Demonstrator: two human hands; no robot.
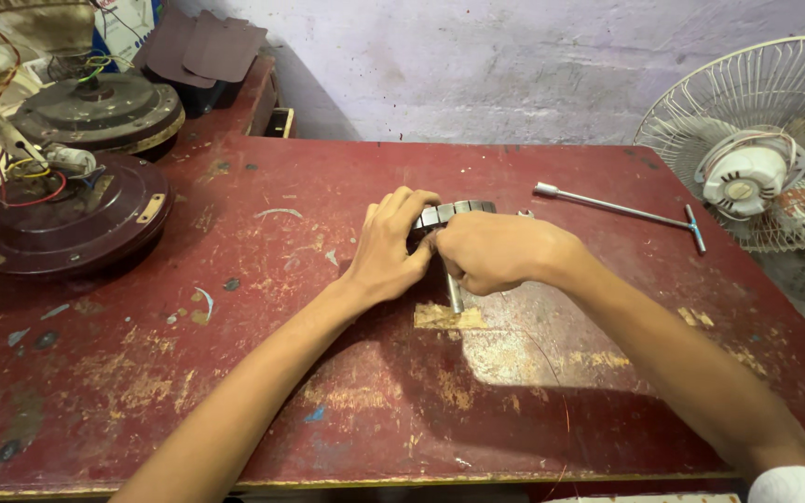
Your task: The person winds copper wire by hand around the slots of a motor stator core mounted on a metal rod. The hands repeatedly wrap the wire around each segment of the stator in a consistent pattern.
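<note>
Starting at the left edge, we see two dark brown fan motors: one lies on the red table with coloured wires coming out of its top, and the other sits behind it on a raised ledge. Past them, flat dark sheets lean against the wall. Moving toward the middle, we find chipped and worn paint across the tabletop, with pale patches showing through. Our left hand rests there with its fingers curled over the left side of a grey ribbed metal rotor, gripping it. Our right hand meets it just beside, closed around the rotor's right side and the top of its shaft, which sticks out below our knuckles toward us. Rotor and shaft lie at the centre of the table, mostly hidden by both hands, so we cannot tell whether the rotor touches the surface. Further right, well apart from our hands, a T-handle wrench lies flat on the table, its crossbar pointing to the right edge. At the far right, a white table fan stands beside the table, its wire guard facing us.
</note>
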